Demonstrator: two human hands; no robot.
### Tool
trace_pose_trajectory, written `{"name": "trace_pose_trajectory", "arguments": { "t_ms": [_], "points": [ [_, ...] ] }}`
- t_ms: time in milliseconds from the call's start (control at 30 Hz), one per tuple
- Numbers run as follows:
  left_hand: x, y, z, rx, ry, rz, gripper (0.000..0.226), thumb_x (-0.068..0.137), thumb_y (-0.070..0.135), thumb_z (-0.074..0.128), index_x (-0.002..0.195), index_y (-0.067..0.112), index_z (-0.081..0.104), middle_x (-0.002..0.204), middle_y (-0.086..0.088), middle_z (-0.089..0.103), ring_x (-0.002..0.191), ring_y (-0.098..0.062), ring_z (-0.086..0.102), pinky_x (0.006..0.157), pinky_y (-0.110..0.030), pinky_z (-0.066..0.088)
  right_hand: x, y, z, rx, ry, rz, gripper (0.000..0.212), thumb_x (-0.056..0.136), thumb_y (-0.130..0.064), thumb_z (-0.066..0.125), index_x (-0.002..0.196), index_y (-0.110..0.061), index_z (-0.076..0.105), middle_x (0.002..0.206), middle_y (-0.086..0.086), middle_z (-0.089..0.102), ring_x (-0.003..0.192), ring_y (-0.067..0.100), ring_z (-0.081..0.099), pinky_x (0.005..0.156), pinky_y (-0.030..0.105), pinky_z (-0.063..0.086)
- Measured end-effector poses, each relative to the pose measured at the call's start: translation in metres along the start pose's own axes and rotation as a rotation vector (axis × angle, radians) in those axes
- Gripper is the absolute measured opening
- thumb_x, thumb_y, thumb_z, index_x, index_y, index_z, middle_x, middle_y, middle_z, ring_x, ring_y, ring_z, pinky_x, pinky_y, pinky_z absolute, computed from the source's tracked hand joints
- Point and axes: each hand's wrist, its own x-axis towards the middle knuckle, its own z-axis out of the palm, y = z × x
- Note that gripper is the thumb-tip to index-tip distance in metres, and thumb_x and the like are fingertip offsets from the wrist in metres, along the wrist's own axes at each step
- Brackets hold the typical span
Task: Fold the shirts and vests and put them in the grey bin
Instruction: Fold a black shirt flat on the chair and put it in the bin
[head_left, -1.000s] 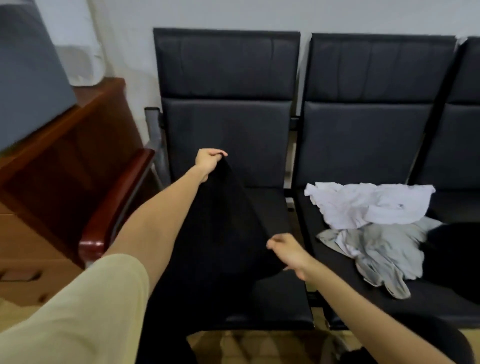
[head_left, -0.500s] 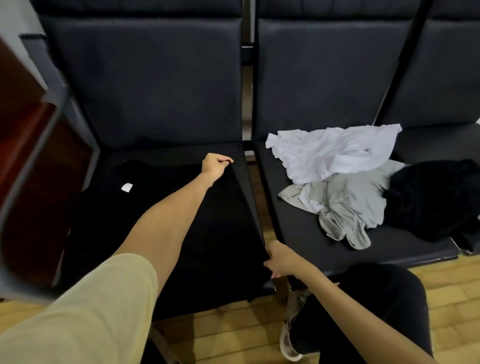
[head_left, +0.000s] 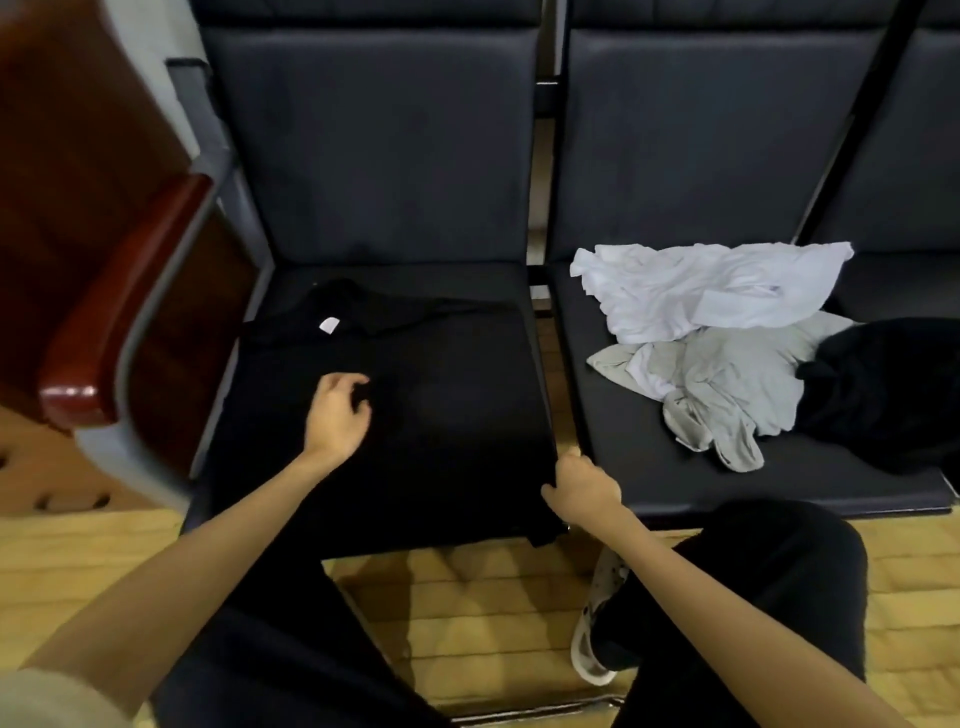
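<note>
A: Where is the garment we are folding?

B: The black shirt (head_left: 426, 410) lies spread flat on the left seat (head_left: 291, 280), its white neck tag (head_left: 329, 325) toward the back edge and its hem hanging over the front edge.

A: And our hands?

B: Our left hand (head_left: 337, 413) is over the middle of the shirt, fingers loosely curled and holding nothing. Our right hand (head_left: 584, 488) pinches the shirt's edge at the seat's front right corner.

A: The rest?

B: On the next seat (head_left: 639, 452) a white shirt (head_left: 701, 291) lies crumpled on a grey vest (head_left: 727, 389), with a black garment (head_left: 888, 395) touching them at the right edge.
</note>
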Motion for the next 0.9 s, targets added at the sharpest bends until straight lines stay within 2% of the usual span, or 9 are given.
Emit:
{"name": "trace_pose_trajectory", "arguments": {
  "t_ms": [100, 267, 367, 433, 467, 533, 633, 800, 900],
  "points": [
    [-0.048, -0.043, -0.034, 0.133, 0.145, -0.228, 0.034, 0.089, 0.007, 0.06, 0.122, 0.003, 0.055, 0.128, -0.024, 0.047, 0.118, -0.042, 0.046, 0.101, -0.048, 0.039, -0.001, 0.005, 0.018, 0.019, -0.029, 0.049, 0.057, 0.095, -0.043, 0.054, 0.127, 0.001, 0.037, 0.119, 0.011, 0.057, 0.107, 0.03, 0.06, 0.083, 0.039, 0.049],
    [-0.096, -0.085, -0.05, 0.272, 0.058, -0.519, 0.057, 0.087, 0.027, 0.07, 0.129, -0.001, 0.043, 0.134, -0.029, 0.039, 0.127, -0.048, 0.034, 0.103, -0.052, 0.033, -0.001, 0.012, 0.037, 0.211, 0.097, 0.059, 0.064, 0.091, -0.051, 0.056, 0.122, 0.003, 0.043, 0.118, 0.016, 0.055, 0.104, 0.033, 0.06, 0.081, 0.041, 0.052],
    [-0.104, -0.086, -0.049, 0.233, 0.078, -0.637, 0.075, 0.084, 0.037, 0.073, 0.133, -0.005, 0.034, 0.136, -0.031, 0.036, 0.128, -0.047, 0.033, 0.105, -0.051, 0.032, 0.001, 0.012, 0.048, 0.308, 0.107, 0.027, 0.04, 0.09, -0.048, 0.058, 0.088, -0.008, 0.057, 0.102, 0.015, 0.058, 0.093, 0.034, 0.061, 0.075, 0.039, 0.052],
    [-0.105, -0.085, -0.051, 0.136, 0.114, -0.763, 0.088, 0.08, 0.044, 0.074, 0.138, -0.005, 0.028, 0.139, -0.028, 0.031, 0.129, -0.045, 0.032, 0.106, -0.05, 0.033, -0.003, 0.009, 0.054, 0.421, 0.115, 0.025, 0.037, 0.092, -0.037, 0.058, 0.066, -0.013, 0.047, 0.083, 0.013, 0.055, 0.079, 0.031, 0.059, 0.071, 0.036, 0.051],
    [-0.105, -0.088, -0.051, 0.073, 0.141, -0.799, 0.091, 0.079, 0.046, 0.075, 0.138, -0.004, 0.027, 0.139, -0.027, 0.03, 0.129, -0.044, 0.033, 0.106, -0.051, 0.036, -0.007, 0.007, 0.055, 0.511, 0.141, 0.027, 0.036, 0.094, -0.031, 0.057, 0.065, -0.012, 0.046, 0.077, 0.01, 0.052, 0.075, 0.029, 0.056, 0.067, 0.034, 0.049],
    [-0.106, -0.096, -0.053, -0.051, 0.192, -0.854, 0.091, 0.078, 0.046, 0.075, 0.138, -0.002, 0.026, 0.139, -0.026, 0.033, 0.127, -0.043, 0.038, 0.101, -0.053, 0.042, -0.013, 0.004, 0.055, 0.729, 0.203, 0.057, 0.021, 0.099, -0.024, 0.049, 0.087, -0.006, 0.052, 0.085, 0.007, 0.053, 0.08, 0.025, 0.055, 0.07, 0.033, 0.045],
    [-0.108, -0.094, -0.055, -0.181, 0.258, -0.961, 0.088, 0.081, 0.041, 0.075, 0.138, -0.004, 0.026, 0.14, -0.026, 0.037, 0.127, -0.043, 0.043, 0.098, -0.051, 0.045, -0.016, 0.005, 0.055, 1.004, 0.283, 0.136, 0.028, 0.103, -0.023, 0.04, 0.121, -0.001, 0.041, 0.102, 0.01, 0.05, 0.1, 0.03, 0.054, 0.086, 0.039, 0.044],
    [-0.111, -0.092, -0.055, -0.311, 0.301, -0.975, 0.083, 0.084, 0.032, 0.074, 0.141, -0.003, 0.025, 0.142, -0.026, 0.038, 0.129, -0.043, 0.042, 0.106, -0.05, 0.039, -0.021, 0.005, 0.058, 1.122, 0.291, 0.18, 0.027, 0.099, -0.022, 0.051, 0.117, -0.003, 0.044, 0.097, 0.013, 0.055, 0.085, 0.027, 0.053, 0.075, 0.038, 0.048],
    [-0.112, -0.094, -0.059, -0.289, 0.249, -0.899, 0.06, 0.091, 0.025, 0.065, 0.137, -0.005, 0.04, 0.134, -0.025, 0.051, 0.121, -0.043, 0.05, 0.101, -0.047, 0.045, -0.027, 0.011, 0.056, 1.094, 0.318, 0.163, 0.036, 0.096, -0.024, 0.058, 0.123, -0.003, 0.045, 0.101, 0.014, 0.056, 0.087, 0.027, 0.054, 0.07, 0.037, 0.046]
  ]
}}
